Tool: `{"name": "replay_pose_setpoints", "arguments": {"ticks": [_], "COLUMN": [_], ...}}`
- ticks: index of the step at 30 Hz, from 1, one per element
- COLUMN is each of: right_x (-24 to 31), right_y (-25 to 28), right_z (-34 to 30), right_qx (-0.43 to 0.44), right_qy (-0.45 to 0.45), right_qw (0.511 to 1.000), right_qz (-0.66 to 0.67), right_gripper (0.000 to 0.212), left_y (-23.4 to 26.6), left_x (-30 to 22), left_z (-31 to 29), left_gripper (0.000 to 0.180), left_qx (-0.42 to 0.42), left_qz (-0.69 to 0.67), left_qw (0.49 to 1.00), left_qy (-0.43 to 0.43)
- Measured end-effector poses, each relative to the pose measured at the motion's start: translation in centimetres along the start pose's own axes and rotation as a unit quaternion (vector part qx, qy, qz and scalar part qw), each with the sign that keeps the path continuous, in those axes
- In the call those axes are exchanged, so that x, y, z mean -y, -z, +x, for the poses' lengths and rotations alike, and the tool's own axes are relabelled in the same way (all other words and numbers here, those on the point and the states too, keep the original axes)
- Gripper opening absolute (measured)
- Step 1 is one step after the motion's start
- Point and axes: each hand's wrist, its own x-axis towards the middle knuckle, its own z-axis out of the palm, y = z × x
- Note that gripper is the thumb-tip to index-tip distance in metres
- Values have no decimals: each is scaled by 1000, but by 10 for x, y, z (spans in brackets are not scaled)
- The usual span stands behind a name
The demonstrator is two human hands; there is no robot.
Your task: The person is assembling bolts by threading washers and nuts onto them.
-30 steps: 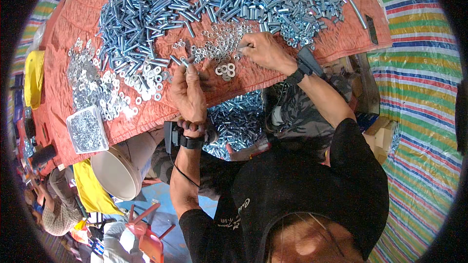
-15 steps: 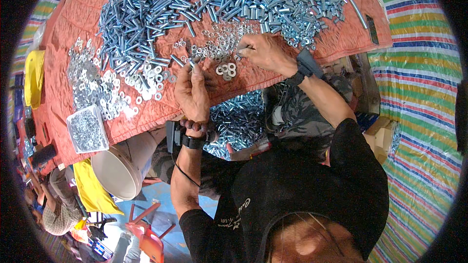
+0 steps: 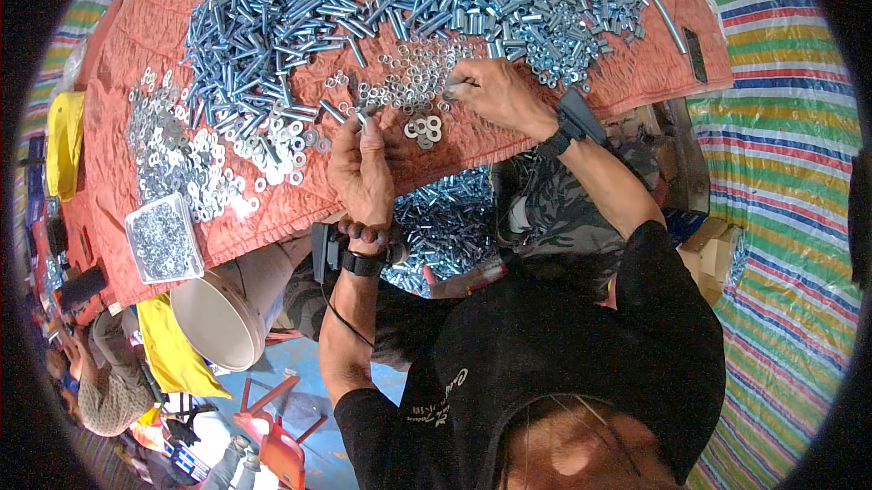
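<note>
My left hand (image 3: 361,172) is closed near the front edge of the cloth, thumb against fingers, pinching a small shiny metal piece (image 3: 361,115) mostly covered by the fingertips. A bolt-like rod (image 3: 331,111) lies just beyond those fingers. To the right, my right hand (image 3: 495,95) is closed in a pinch beside the pile of small ring washers (image 3: 413,72); whatever its fingertips hold, if anything, is hidden. A few larger flat washers (image 3: 421,131) sit between the two hands.
A large heap of metal rods (image 3: 272,27) and short sleeves covers the far cloth, with nuts (image 3: 559,59) at its right. Flat washers (image 3: 186,163) spread at left beside a white tray (image 3: 198,258). A white bucket (image 3: 213,326) stands below the edge. More metal parts (image 3: 445,217) lie below.
My right hand has shifted very slightly away from me, and my left hand a touch to the right. Both keep their pinched shape.
</note>
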Motion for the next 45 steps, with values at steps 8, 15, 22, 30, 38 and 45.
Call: {"name": "replay_pose_setpoints", "arguments": {"ticks": [8, 15, 22, 30, 38, 45], "right_x": [-4, -3, 5, -2, 7, 30], "right_y": [-6, -3, -4, -16, -7, 11], "right_z": [6, 4, -1, -13, -19, -19], "right_qx": [9, 36, 83, -12, 30, 97], "right_qy": [35, 86, 39, 173, 84, -91], "right_qw": [999, 996, 996, 983, 996, 858], "right_qz": [25, 18, 0, -61, 14, 495], "right_gripper": [16, 19, 15, 17, 19, 15], "left_y": [-4, -1, -1, -3, -5, -17], "left_x": [-4, -3, -1, 4, 19, 12], "left_z": [-2, -1, -1, 2, 2, -5], "left_gripper": [26, 26, 27, 27, 20, 14], "left_qx": [-14, 2, 15, 31, 49, 72], "left_qz": [-3, 7, 15, 43, 94, 288], "left_qw": [1000, 1000, 1000, 997, 991, 940], "left_qy": [-3, 4, -15, -64, -76, -165]}}
